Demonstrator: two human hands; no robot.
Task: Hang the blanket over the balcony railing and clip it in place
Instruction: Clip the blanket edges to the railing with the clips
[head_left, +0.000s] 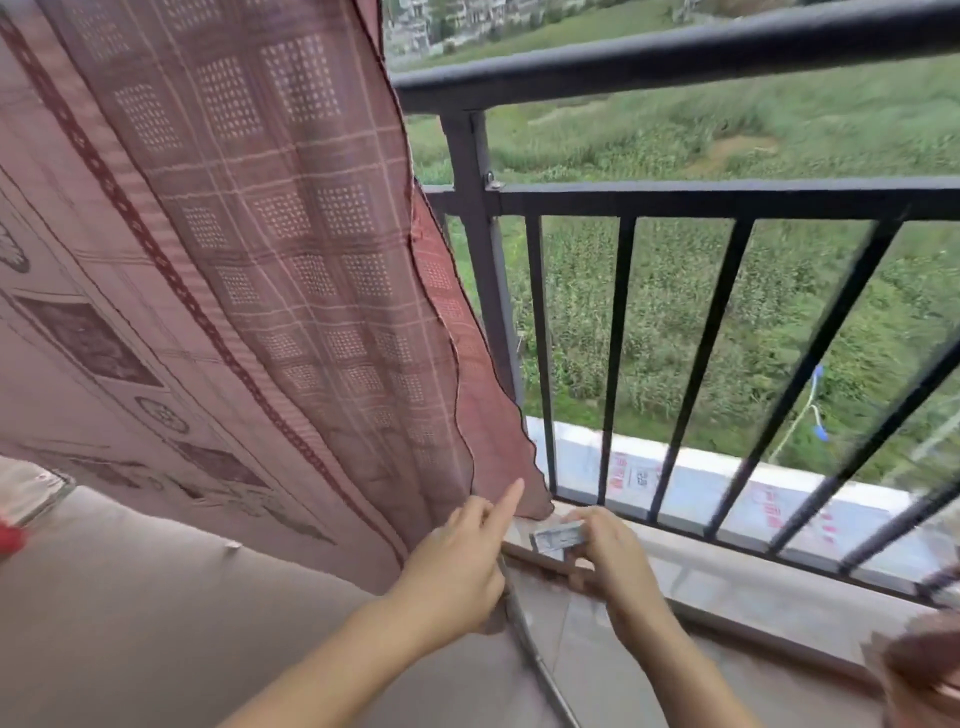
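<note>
A pink patterned blanket (218, 249) hangs over the dark balcony railing (675, 52) on the left of the scene, its lower corner reaching down to the ledge (727, 571) at the foot of the bars. The left hand (457, 561) is near that corner, its index finger stretched out straight toward the cloth while the other fingers curl inward, holding nothing. Just to the right, the right hand (613, 561) rests over the ledge, its fingers pinching a small grey clip (558, 535). The clip lies apart from the blanket's edge. A thin cable (524, 639) runs along the floor between the two wrists. Beyond the bars, green fields lie far below.
</note>
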